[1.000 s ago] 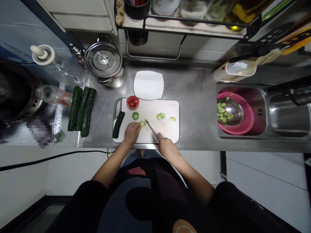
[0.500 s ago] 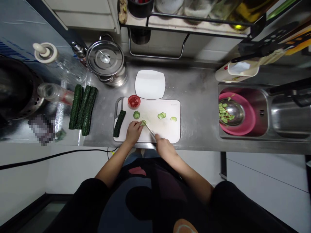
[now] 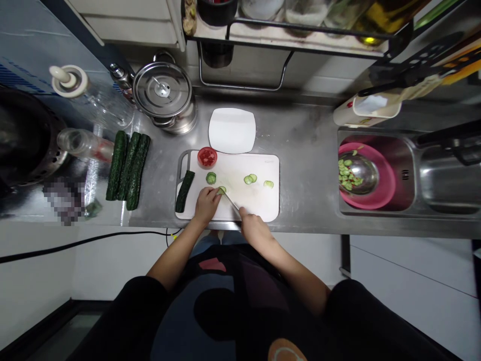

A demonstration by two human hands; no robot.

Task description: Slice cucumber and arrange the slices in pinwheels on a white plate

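On the white cutting board, my right hand grips a knife, its blade pointing up and left. The blade's tip meets a small cucumber piece, which the closed fingers of my left hand hold down. Left of that hand lies a dark green length of cucumber. Above it are a little stack of cucumber slices and a cut tomato half, red face up. Further right rest a few thin slices and a single slice.
A white plate sits behind the board. Whole cucumbers lie at left, near a lidded steel pot and a glass jar. In the sink at right, a pink basin holds a metal bowl of slices.
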